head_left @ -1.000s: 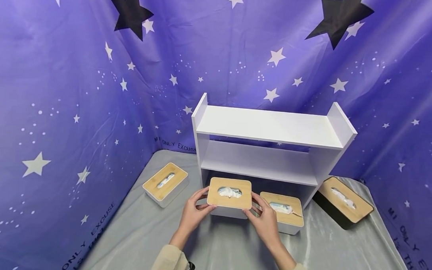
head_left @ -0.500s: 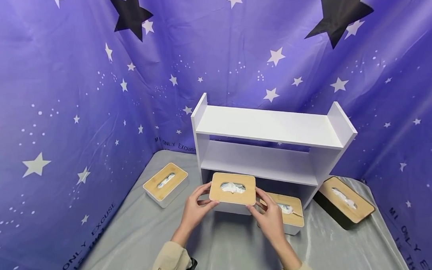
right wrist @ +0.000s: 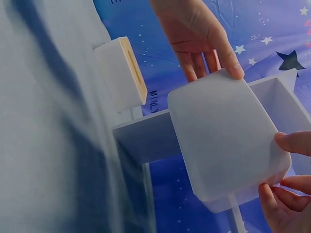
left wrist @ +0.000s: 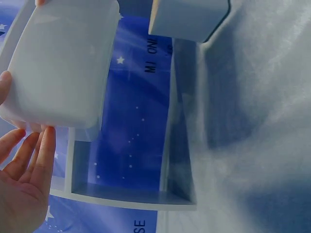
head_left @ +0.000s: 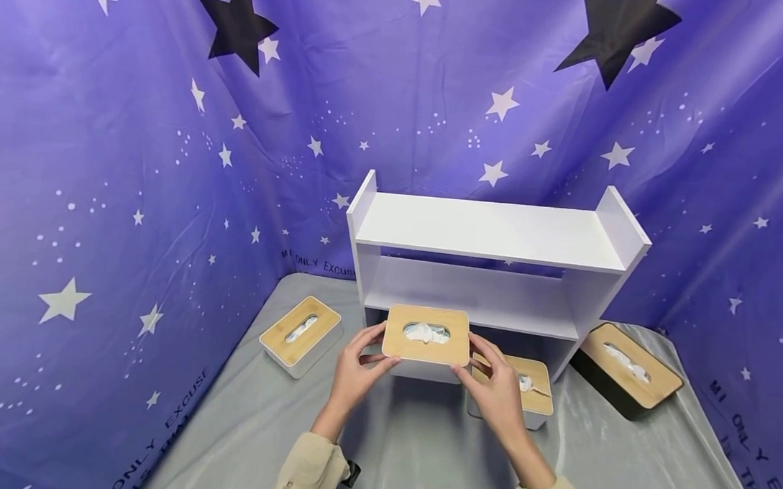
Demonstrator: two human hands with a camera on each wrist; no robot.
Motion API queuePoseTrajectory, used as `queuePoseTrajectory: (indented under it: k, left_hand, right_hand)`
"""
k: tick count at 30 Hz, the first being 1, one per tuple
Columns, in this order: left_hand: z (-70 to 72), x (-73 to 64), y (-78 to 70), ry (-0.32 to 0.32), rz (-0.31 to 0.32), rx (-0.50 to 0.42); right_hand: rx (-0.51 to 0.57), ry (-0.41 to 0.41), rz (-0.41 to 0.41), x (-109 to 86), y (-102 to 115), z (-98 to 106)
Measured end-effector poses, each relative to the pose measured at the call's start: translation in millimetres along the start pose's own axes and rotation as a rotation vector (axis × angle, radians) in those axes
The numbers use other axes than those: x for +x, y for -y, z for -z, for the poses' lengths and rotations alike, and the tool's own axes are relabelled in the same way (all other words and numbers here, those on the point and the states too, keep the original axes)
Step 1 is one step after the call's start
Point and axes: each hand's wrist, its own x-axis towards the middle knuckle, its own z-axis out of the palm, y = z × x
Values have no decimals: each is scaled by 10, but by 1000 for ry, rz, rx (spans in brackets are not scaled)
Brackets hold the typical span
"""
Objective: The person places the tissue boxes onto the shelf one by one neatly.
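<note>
Both hands hold a white tissue box (head_left: 426,355) with a light wooden lid, a tuft of tissue showing in its slot. It is raised in front of a white shelf unit (head_left: 483,226), near the middle board's front edge. My left hand (head_left: 354,376) grips the left end, thumb at the front corner. At the opposite end my right hand (head_left: 499,392) grips likewise. The left wrist view shows the box's white underside (left wrist: 63,68) above my left fingers (left wrist: 43,160). In the right wrist view, my right hand (right wrist: 286,196) is at the lower right corner.
A second white tissue box (head_left: 535,390) stands behind my right hand, partly hidden. Another white tissue box (head_left: 300,335) lies at the left, and a black one (head_left: 626,371) with a wooden lid at the right. Grey cloth (head_left: 417,447) covers the table; a purple star-printed curtain (head_left: 410,80) hangs behind.
Both hands have moved the held tissue box up and slightly right, toward the middle board. It now overlaps that board's front edge in the head view. The other boxes stay put.
</note>
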Motion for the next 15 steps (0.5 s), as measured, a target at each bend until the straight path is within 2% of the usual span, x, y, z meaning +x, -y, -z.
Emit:
queuePoseTrajectory:
  k: [5, 11, 15]
  left_hand:
    - [1, 47, -73, -14, -30, 8]
    - [10, 38, -128, -43, -50, 18]
    - [22, 78, -144, -54, -87, 32]
  right_hand:
    - [14, -13, 20, 43, 82, 38]
    - [15, -14, 27, 26, 149, 60]
    - [23, -16, 41, 56, 180, 57]
